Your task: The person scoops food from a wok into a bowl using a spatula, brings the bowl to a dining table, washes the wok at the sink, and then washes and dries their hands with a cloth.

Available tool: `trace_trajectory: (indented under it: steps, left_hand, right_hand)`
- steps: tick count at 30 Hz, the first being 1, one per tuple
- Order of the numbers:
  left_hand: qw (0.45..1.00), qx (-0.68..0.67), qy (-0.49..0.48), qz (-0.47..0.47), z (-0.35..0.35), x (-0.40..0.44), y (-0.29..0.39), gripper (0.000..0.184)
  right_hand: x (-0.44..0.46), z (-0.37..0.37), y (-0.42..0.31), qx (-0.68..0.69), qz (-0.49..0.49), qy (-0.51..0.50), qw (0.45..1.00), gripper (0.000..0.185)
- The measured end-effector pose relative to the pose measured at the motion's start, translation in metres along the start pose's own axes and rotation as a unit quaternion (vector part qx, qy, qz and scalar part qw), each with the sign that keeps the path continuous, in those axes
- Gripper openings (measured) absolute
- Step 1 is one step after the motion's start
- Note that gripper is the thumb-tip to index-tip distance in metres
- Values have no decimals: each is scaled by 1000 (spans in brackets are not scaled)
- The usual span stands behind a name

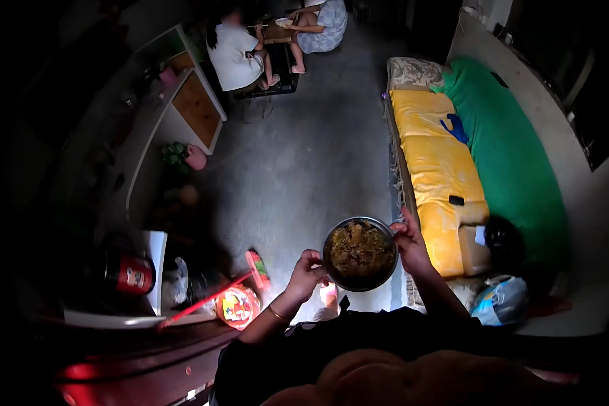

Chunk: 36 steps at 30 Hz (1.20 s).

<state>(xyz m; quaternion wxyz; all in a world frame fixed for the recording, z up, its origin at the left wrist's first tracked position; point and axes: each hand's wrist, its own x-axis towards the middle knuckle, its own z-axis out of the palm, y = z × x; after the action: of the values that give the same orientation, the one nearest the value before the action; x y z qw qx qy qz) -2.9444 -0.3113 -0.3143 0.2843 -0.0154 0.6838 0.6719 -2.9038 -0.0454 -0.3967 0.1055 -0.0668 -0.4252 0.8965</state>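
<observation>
Dim grey floor runs the length of the room, and down the right side stretches a long sofa, yellow cloth over its seat, green cloth along its back. Far end now: one person in a pale top and another in patterned clothes sit at a low table.

Closer in, a red broom lies near the walker's feet, its handle slanting away to the left. Trouble there, potentially: a foot catching it in this poor light could jolt everything overhead.

And centre stage, the round bowl, held out over the floor in front of the body! Left hand, fingers curled inward, has the near-left rim; right hand, partly closed, pinches the opposite edge, a finger sticking up. Both are gripping at the sides, with no palm seen underneath. One side dipping, or a hot or greasy rim slipping, could send the contents over.

Round the containers we go: a plastic bag bulges by the sofa's near end, contents hard to tell; a dark canister wears a red label; a pink pot sits beside green leaves. Inside the bowl, a brown, noodle-like food covers much of the base, below the rim.
</observation>
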Motion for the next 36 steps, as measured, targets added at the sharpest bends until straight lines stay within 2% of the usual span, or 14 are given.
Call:
trace_trajectory:
  steps: [7, 13, 18, 24, 32, 34, 36]
  left_hand:
    - [999, 15, -49, -5, 12, 151, 111, 31]
    - [998, 18, -58, 12, 13, 292, 182, 30]
    - [997, 81, 0, 8, 16, 408, 247, 36]
    - [998, 39, 46, 12, 6, 536, 324, 39]
    - [998, 43, -1, 51, -42, 748, 401, 31]
    - [997, 52, -23, 59, -41, 807, 436, 31]
    - [996, 64, -56, 29, -39, 861, 467, 31]
  right_hand:
    - [160, 7, -62, -6, 5, 63, 998, 77]
    - [308, 6, -90, 43, 3, 72, 996, 75]
    - [454, 2, -104, 52, 26, 25, 998, 72]
    - [632, 5, -112, 63, 25, -4, 998, 72]
    - [842, 10, -102, 83, 42, 40, 995, 67]
    - [891, 13, -121, 90, 34, 64, 993, 66]
    - [936, 6, -138, 86, 35, 86, 992, 67]
